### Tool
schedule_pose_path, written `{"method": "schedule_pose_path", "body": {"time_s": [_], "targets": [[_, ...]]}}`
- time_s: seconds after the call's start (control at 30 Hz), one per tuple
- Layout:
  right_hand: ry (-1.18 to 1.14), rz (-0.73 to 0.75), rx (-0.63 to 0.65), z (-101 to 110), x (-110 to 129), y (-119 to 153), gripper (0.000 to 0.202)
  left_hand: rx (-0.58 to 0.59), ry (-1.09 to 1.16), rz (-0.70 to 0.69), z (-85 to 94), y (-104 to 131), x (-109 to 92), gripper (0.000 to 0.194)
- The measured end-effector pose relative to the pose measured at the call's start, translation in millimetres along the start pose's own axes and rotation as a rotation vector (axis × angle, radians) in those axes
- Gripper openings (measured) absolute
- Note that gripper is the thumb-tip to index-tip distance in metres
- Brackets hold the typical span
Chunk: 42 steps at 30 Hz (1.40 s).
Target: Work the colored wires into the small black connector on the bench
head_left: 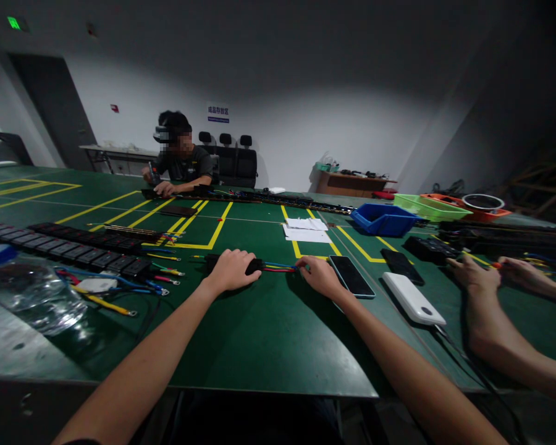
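My left hand (234,270) is wrapped over a black block (212,264) on the green table, its fingers curled round the block's right part. Colored wires (280,268), red, blue and yellow, run from the block's right side toward my right hand (319,273). The fingertips of that hand are pinched together on the wire ends. A phone (352,276) with a dark screen lies just right of my right hand.
Black modules (74,247), lugged cables and a clear bottle (32,296) lie left. A white power bank (412,298), a dark phone (402,266) and a blue bin (383,219) are right. A person's hands (479,275) work at far right; another person (183,154) sits opposite.
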State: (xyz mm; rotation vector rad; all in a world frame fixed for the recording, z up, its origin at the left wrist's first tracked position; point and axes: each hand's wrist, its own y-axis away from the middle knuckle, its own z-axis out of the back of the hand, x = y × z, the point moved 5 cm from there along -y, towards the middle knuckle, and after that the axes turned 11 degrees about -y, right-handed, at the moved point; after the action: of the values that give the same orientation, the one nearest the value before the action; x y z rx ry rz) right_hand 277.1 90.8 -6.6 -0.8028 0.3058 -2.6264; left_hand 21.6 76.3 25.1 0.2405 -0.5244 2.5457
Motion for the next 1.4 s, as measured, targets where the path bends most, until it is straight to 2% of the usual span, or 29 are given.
{"method": "schedule_pose_path", "body": {"time_s": [0.57, 0.87, 1.1, 1.4], "targets": [[-0.023, -0.005, 0.031, -2.0, -0.1, 0.8, 0.019, 0.011, 0.026, 0.002, 2.6, -0.3, -0.3, 0.050], [0.008, 0.006, -0.079, 1.9, 0.0, -1.1, 0.019, 0.011, 0.018, -0.001, 2.9, 0.1, -0.7, 0.049], [0.015, -0.025, 0.025, -3.8, -2.8, -0.4, 0.017, 0.026, 0.021, 0.009, 2.4, -0.5, -0.3, 0.050], [0.011, -0.006, -0.041, 1.9, 0.1, -0.1, 0.020, 0.012, 0.022, -0.003, 3.0, 0.2, -0.3, 0.049]]}}
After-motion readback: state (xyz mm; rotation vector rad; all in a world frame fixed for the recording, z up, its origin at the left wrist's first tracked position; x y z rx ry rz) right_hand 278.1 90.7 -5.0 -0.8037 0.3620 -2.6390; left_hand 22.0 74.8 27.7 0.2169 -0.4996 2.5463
